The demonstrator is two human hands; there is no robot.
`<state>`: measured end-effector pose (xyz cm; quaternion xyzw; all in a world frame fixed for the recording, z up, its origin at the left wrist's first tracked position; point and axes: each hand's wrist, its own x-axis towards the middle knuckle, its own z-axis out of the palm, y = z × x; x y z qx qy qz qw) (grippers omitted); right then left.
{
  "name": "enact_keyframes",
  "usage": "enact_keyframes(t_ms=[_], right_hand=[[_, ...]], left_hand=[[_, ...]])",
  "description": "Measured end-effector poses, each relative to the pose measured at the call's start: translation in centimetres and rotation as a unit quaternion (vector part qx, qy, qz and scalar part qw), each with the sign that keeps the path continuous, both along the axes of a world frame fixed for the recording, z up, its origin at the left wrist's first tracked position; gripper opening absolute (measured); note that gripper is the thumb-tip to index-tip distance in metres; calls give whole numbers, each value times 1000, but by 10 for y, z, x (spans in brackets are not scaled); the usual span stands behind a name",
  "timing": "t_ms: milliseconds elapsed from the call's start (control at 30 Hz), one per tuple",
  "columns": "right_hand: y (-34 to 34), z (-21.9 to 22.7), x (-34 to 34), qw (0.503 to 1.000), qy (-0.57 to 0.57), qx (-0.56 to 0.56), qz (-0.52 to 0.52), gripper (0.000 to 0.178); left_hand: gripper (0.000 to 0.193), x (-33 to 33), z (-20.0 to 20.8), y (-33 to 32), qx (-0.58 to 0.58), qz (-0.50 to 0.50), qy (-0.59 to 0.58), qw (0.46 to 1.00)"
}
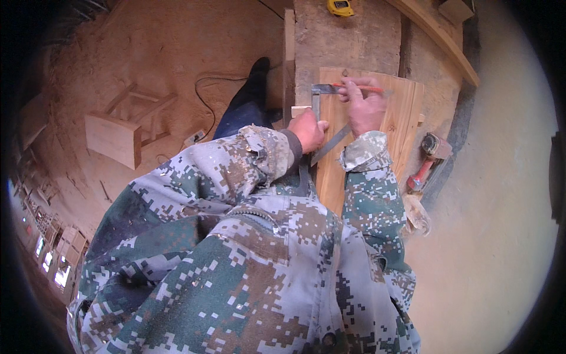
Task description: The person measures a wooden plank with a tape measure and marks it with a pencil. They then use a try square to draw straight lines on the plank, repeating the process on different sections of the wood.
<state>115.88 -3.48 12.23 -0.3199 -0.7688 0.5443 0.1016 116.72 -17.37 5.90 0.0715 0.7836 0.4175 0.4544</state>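
Note:
A wooden board [402, 112] with reddish grain lies on the workbench before me. My left hand [308, 131] is closed at its left edge, gripping a metal carpenter's square [331, 144]. One arm of the square runs up beside the edge, and a slanting strip crosses the board below my fingers. My right hand [365, 111] pinches an orange-red pencil [371, 88] above the board's far part. The pencil points left, its front end by the square's dark upper corner. My left fingers partly hide the square.
A yellow tape measure [340, 7] sits at the bench's far end. Right of the board lies a red cordless power tool [421, 174]. A curved wooden piece [439, 35] borders the bench at far right. On the floor at left are a wooden stool [115, 138] and a cable [203, 97].

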Motion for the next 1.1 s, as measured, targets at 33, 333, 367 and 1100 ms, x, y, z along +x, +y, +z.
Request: enact_keyframes(t_ms=[33,333,367,1100], right_hand=[[-1,1,-1,1000,11,3,0,8],[-9,2,-2,999,21,7,-30,5],[-9,5,2,999,-6,27,-20,5],[-25,1,18,998,-21,55,-10,4]], left_hand=[[49,-1,2,-1,-2,5,-16,1000],[49,1,9,-2,0,6,12,1000],[50,4,13,-3,0,0,9,1000],[50,20,16,-15,-18,-20,-40,999]])
